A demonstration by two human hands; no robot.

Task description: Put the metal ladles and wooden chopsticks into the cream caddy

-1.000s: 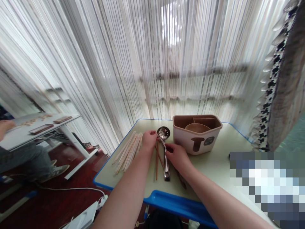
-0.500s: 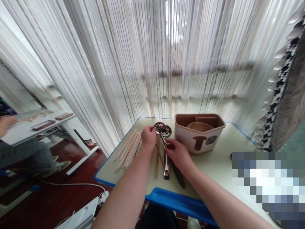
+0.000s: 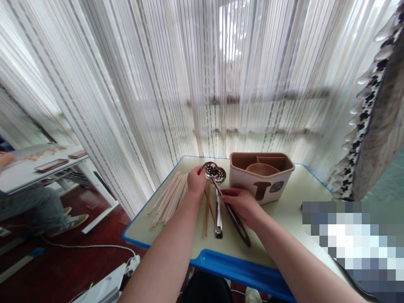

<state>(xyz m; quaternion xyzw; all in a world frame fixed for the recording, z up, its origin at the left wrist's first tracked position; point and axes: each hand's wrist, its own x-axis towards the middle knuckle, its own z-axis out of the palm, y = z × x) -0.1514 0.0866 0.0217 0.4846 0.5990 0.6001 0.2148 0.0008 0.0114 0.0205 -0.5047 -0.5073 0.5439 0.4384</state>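
A slotted ladle with a dark handle (image 3: 236, 225) lies at a slant between my hands, its holed metal head (image 3: 208, 168) toward the far side. My left hand (image 3: 196, 180) is closed at the rim of that head. Further down, the fingers of my right hand (image 3: 240, 202) pinch its handle. Beneath it a second slotted ladle (image 3: 219, 219) with an all-metal handle rests on the table, its head partly covered. Two brown chopsticks (image 3: 207, 214) lie just left of that handle. Left of my left wrist is a loose pile of pale chopsticks (image 3: 168, 200).
A white and brown utensil holder (image 3: 240, 181) with compartments stands beyond my right hand. The small table (image 3: 142, 225) has a blue edge and a blue front trough (image 3: 236, 269). A curtain hangs behind. At far left, another person's hand (image 3: 6, 159) is over a white table (image 3: 28, 174).
The dark handle has swung slightly to the right, away from the metal handle, with my right hand on it. My left hand stays at the ladle's head. The view has shifted slightly.
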